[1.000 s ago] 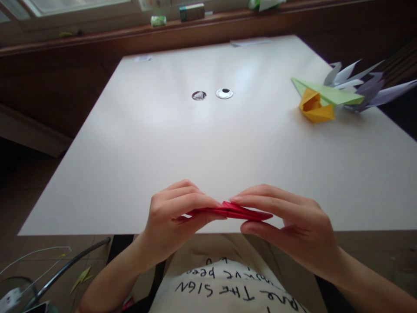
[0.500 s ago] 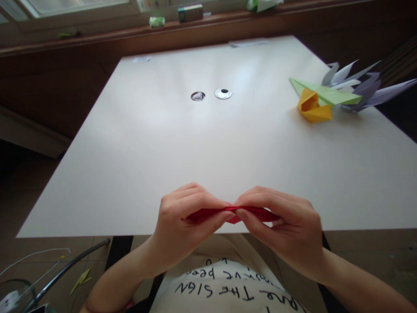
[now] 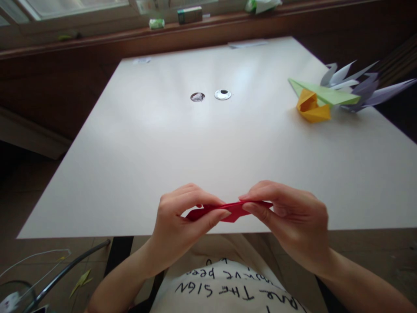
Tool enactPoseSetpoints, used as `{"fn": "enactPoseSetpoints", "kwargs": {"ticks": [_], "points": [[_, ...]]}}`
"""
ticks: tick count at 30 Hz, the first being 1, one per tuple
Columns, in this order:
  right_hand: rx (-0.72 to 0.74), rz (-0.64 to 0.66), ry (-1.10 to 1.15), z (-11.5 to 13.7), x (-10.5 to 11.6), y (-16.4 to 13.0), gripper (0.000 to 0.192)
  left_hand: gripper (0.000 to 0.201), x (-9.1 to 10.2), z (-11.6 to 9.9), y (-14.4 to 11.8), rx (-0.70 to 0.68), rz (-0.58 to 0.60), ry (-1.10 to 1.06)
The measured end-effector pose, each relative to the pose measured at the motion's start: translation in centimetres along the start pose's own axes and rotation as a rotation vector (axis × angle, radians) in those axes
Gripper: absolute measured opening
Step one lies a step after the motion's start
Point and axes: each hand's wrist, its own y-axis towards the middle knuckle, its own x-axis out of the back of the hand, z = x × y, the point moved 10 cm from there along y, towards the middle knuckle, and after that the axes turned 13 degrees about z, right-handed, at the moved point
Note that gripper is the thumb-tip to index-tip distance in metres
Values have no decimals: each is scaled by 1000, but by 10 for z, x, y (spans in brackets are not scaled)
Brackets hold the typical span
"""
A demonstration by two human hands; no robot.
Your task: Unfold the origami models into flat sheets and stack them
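Observation:
A folded piece of red paper [image 3: 235, 211] is held over the near edge of the white table, its narrow edge towards me. My left hand [image 3: 185, 217] pinches its left part between thumb and fingers. At the other end, my right hand [image 3: 289, 217] has the paper between thumb and forefinger. A small pointed part of the red paper hangs down between the two thumbs. The paper's left and right ends are partly hidden by my fingers.
Folded paper pieces lie at the table's right: an orange one [image 3: 312, 108], a pale green one [image 3: 325, 92], a white one [image 3: 342, 78] and a purple one [image 3: 374, 93]. Two round holes [image 3: 197, 97] pierce the white tabletop [image 3: 146, 143]. Small boxes [image 3: 190, 15] stand on the windowsill.
My right hand has slid outward to the right along the red paper, so a gap separates the thumbs and more of the paper shows. My left hand has barely moved.

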Motion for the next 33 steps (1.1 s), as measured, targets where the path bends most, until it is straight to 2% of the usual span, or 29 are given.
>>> {"fn": "enactPoseSetpoints", "kwargs": {"ticks": [3, 8, 13, 19, 22, 28, 33], "points": [[-14, -47, -33, -1, 6, -3, 10, 4, -4, 8, 0, 83, 66, 4], [-20, -108, -69, -1, 13, -7, 10, 4, 2, 7, -3, 64, 7, 26], [7, -124, -70, 3, 14, -8, 11, 1, 8, -3, -6, -16, -88, 87], [189, -154, -31, 11, 20, -13, 20, 16, 12, -10, -11, -145, -100, -27], [261, -129, -89, 12, 24, -19, 23, 23, 16, -12, -16, -218, -129, -47], [376, -47, -272, 18, 23, -31, 33, 32, 14, -27, -27, -344, -126, 106], [371, -98, -247, 17, 23, -36, 33, 36, 9, -37, -37, -426, -118, 266]]}}
